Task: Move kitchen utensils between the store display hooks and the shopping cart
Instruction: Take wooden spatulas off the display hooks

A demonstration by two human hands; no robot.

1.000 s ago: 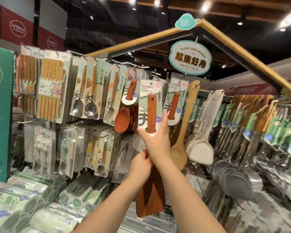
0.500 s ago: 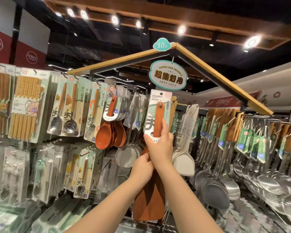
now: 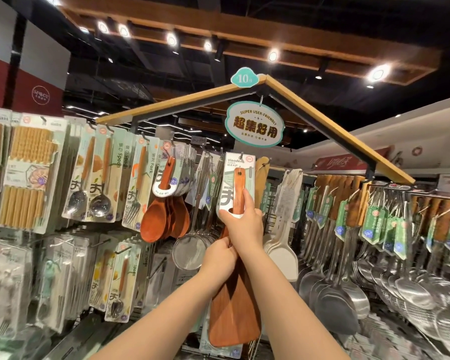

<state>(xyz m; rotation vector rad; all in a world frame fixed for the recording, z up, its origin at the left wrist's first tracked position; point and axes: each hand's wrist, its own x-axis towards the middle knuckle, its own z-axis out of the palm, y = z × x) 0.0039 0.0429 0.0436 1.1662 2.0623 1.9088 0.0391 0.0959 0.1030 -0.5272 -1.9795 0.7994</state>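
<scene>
Far left: packs of pale bamboo chopsticks (image 3: 27,178) in clear wrap, hung on the display wall. Next: carded steel spoons with brown wooden handles (image 3: 99,183). Then a carded steel fork with a wooden handle (image 3: 138,193), its card printed "Fork". Below this row: more carded cutlery, blurred.

Left of centre: a bunch of reddish-brown wooden rice spoons (image 3: 155,219), hanging bowls down. Just beside and behind them: a round wire-mesh strainer (image 3: 189,252), hanging.

Centre: a reddish-brown wooden turner with a white and green card (image 3: 234,315), held upright in front of the display. Flat blade down, card end up, card printed "Wooden". The top of the card sits at a small dark metal hook (image 3: 242,155); whether the card is on the hook cannot be told.
- Left hand (image 3: 218,259): grip closed round the turner's shaft, just below the right hand and touching it.
- Right hand (image 3: 244,226): grip closed on the handle and the card's lower edge, thumb on the card's left side, fingers round the right.

Above centre: a teal-rimmed oval hanging sign (image 3: 255,124) reading "SUPER USER-FRIENDLY", under the peak of a wood-edged roof-shaped frame (image 3: 335,131).

Right of centre: a pale wooden spatula (image 3: 261,172) behind the card, then white rice paddles (image 3: 281,253), hanging. Far right: rows of steel ladles and spatulas with green tags (image 3: 348,305).
</scene>
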